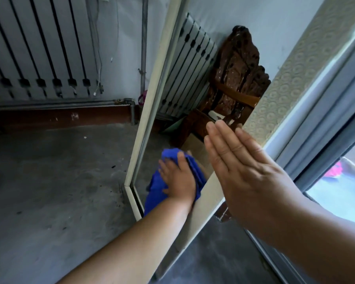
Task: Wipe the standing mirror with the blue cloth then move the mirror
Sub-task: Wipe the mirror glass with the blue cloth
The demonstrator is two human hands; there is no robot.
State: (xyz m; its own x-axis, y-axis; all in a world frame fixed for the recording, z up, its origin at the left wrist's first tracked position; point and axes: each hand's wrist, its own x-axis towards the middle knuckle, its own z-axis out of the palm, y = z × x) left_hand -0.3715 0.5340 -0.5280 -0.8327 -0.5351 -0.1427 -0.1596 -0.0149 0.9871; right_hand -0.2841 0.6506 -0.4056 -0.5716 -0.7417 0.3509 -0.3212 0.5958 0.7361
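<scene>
We see the standing mirror [150,111] directly ahead of the 2 hands, its long axis near upright. The left hand [178,181], fingers flat, presses the blue cloth [154,195] on the lower glass. The right hand [244,171], flat and holding nothing, rests nearer us against the right frame edge.

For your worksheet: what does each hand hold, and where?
Left hand presses the blue cloth, at its bunched middle, against the mirror; right hand, fingers straight, holds nothing.

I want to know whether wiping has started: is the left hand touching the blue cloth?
Touching. The head view shows the left hand laid over the bunched blue cloth, pressing it against the mirror.
</scene>
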